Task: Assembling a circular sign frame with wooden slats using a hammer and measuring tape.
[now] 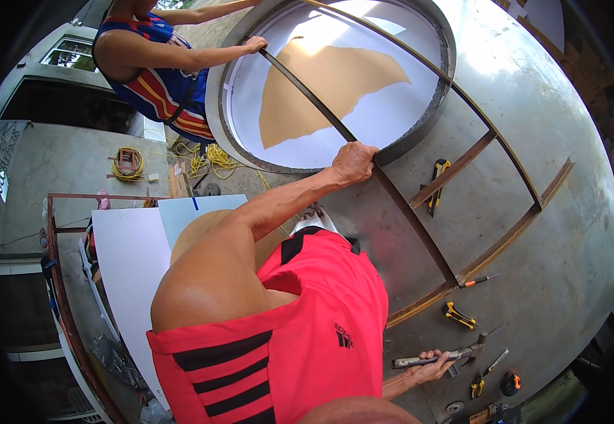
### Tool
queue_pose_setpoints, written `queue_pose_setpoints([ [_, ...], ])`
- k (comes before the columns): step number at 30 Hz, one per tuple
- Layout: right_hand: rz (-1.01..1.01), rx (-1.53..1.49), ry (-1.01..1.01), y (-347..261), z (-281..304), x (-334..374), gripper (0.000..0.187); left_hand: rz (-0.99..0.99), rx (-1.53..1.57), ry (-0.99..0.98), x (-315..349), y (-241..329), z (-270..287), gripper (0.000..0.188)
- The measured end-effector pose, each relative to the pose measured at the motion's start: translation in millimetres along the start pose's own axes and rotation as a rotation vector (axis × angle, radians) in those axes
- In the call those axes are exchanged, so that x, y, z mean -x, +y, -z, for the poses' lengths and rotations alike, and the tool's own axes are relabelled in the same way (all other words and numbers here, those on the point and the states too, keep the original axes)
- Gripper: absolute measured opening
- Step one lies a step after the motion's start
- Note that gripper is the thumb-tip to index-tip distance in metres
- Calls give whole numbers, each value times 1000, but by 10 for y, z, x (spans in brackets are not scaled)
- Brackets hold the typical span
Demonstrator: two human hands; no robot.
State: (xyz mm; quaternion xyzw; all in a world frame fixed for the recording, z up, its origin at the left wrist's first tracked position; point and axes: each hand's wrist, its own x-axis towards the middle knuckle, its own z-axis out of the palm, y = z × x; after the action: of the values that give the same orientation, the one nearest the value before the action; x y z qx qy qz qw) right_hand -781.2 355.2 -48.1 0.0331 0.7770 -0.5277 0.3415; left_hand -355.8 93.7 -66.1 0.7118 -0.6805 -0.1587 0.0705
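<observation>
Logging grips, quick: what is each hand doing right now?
Left hand: closed on the thin dark metal bar of the frame.
Right hand: closed on the grey metal hammer.

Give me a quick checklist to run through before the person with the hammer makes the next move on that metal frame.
1. Left hand gripping the metal frame bar: ok.
2. Right hand closed on the hammer, which lies low on the metal table: ok.
3. Co-worker's hand holding the far end of the same bar: ok.
4. Co-worker's fingers sit on the bar, so any strike near them is risky: not ok.
5. Loose screwdriver beside the frame corner: not ok.
6. Frame lying flat on the table: cannot tell.
</observation>
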Motion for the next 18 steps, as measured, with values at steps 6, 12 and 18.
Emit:
queue_pose_setpoints([
  [6,-203,98,-580,119,-240,367,61,-1,43,10,-19,46,36,21],
  [12,-199,62,-489,64,-138,218,60,20,-14,-10,-4,65,53,20],
  [18,1,-67,-6,-75,2,-127,52,20,-5,-6,-23,25,17,20],
])
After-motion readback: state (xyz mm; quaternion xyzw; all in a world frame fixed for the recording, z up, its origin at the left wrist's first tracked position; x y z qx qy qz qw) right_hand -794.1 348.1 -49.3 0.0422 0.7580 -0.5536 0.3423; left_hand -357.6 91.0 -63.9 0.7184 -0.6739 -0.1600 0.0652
